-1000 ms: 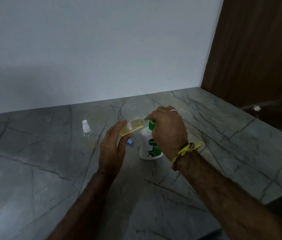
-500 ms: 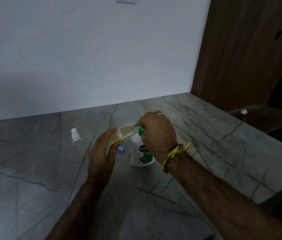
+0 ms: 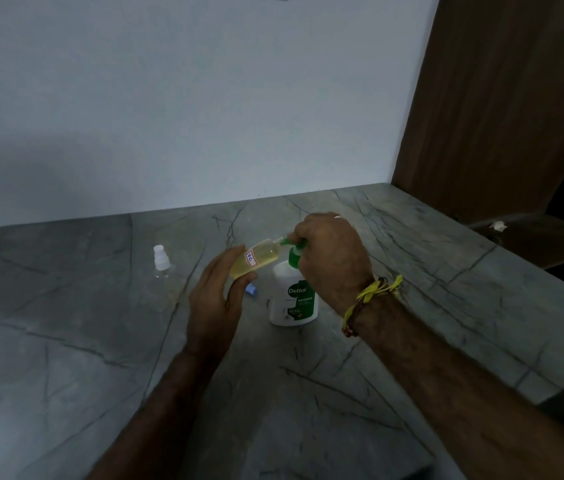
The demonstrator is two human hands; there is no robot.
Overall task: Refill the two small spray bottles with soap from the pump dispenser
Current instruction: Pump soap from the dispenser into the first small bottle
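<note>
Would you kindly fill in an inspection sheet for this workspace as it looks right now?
Surface: grey veined stone counter, dimly lit.
Job's things: white pump dispenser stands upright; small bottle of yellow liquid, tilted, its mouth at the green pump spout; second spray bottle, clear, capped, stands apart to the left.
Clutter: small blue cap lies on the counter beside the dispenser.
Grips: left hand holds the tilted bottle; right hand curls over the pump head.
Cables: nothing seen.
Surroundings: plain white wall behind; brown wooden panel to the right.
</note>
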